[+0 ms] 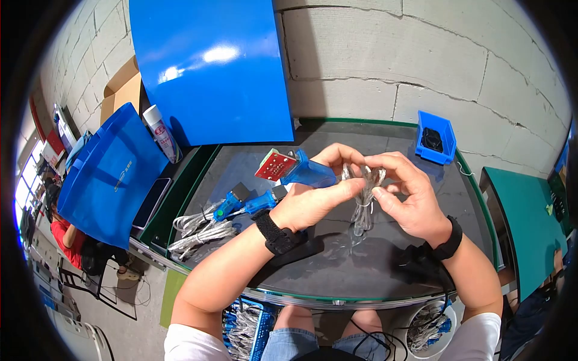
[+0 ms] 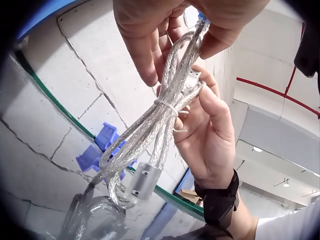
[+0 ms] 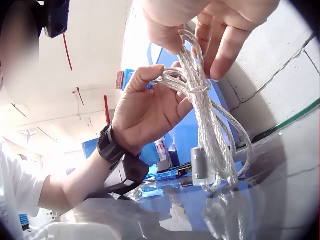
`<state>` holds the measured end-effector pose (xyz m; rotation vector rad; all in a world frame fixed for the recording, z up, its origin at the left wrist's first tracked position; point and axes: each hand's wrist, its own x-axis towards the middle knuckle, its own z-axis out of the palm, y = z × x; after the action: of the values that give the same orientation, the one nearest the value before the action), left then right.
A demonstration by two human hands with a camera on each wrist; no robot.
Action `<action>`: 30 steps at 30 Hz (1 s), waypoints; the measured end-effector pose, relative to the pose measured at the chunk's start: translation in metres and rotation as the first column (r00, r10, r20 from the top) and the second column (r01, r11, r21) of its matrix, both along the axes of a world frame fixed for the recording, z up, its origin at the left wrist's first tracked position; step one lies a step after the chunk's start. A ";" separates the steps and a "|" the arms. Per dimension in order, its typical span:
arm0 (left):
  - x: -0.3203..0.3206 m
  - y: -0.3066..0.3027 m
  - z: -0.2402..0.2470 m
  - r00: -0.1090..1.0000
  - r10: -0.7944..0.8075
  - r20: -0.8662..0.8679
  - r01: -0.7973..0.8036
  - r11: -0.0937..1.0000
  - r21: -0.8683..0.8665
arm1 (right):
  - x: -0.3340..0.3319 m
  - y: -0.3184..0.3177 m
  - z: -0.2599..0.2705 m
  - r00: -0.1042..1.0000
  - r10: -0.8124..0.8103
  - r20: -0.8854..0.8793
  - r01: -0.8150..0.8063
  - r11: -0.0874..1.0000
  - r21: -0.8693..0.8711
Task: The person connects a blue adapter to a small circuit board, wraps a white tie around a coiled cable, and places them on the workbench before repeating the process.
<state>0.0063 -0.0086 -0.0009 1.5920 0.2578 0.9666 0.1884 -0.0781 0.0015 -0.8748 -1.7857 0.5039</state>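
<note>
A coiled, silver braided cable (image 1: 364, 207) hangs between both hands, bound round its middle by a thin white tie (image 2: 166, 106). My left hand (image 1: 322, 195) pinches the upper loops with its thumb. From the right my right hand (image 1: 412, 195) grips the same loops between thumb and fingers. A clear-sleeved grey cylinder (image 3: 200, 167) sits on the cable at the lower end of the coil. Beside the right thumb a USB plug (image 2: 192, 76) shows. At the left hand, a translucent blue connector housing (image 1: 310, 171) juts out with a red circuit board (image 1: 275, 165) at its end.
More bundled cables (image 1: 201, 231) with blue connectors (image 1: 227, 206) lie on the dark table (image 1: 397, 271) at left. A blue bin (image 1: 436, 135) holding something black stands at back right. A spray can (image 1: 161, 133) stands back left. Below are a blue basket (image 1: 265, 331) and white bucket (image 1: 450, 340) of cables.
</note>
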 end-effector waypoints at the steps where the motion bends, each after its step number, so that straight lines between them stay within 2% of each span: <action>1: 0.000 -0.001 0.000 1.000 0.004 -0.026 -0.004 1.000 -0.002 | -0.002 0.000 0.000 1.000 0.009 -0.030 -0.009 1.000 -0.025; 6: -0.003 0.002 0.000 0.997 0.044 -0.060 -0.039 0.996 0.080 | -0.002 0.000 -0.002 1.000 0.012 -0.011 -0.012 1.000 -0.001; 9: -0.004 0.002 0.002 0.987 0.117 -0.112 -0.109 0.991 0.077 | 0.001 0.000 -0.003 0.999 0.003 -0.042 -0.004 1.000 -0.018; 11: -0.003 0.003 0.001 0.992 0.111 -0.059 -0.111 0.994 0.004 | 0.004 -0.001 -0.002 0.997 0.007 -0.078 -0.011 0.999 -0.048; 13: -0.004 0.004 0.000 0.992 0.106 -0.069 -0.107 0.994 -0.016 | 0.006 -0.003 0.003 0.992 -0.038 0.120 0.037 0.999 0.007; 16: -0.005 0.005 -0.001 0.993 0.087 -0.073 -0.093 0.993 -0.073 | 0.005 -0.004 0.004 0.981 -0.070 0.182 0.062 0.997 0.051; 20: -0.003 0.009 -0.003 0.996 0.074 -0.048 -0.080 0.985 -0.154 | 0.002 0.004 -0.010 0.996 -0.051 0.076 0.052 0.998 -0.017; 25: -0.002 0.010 -0.004 0.995 0.090 -0.046 -0.097 0.982 -0.164 | -0.004 0.001 -0.004 0.998 -0.057 0.034 0.063 0.968 -0.244; 30: -0.003 0.006 -0.001 0.995 0.087 -0.043 -0.093 0.985 -0.148 | -0.004 0.005 -0.010 0.999 -0.045 0.014 0.046 0.983 -0.176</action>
<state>0.0038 -0.0022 -0.0019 1.4716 0.4213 0.9654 0.1841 -0.0727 -0.0084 -1.0390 -1.7447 0.6359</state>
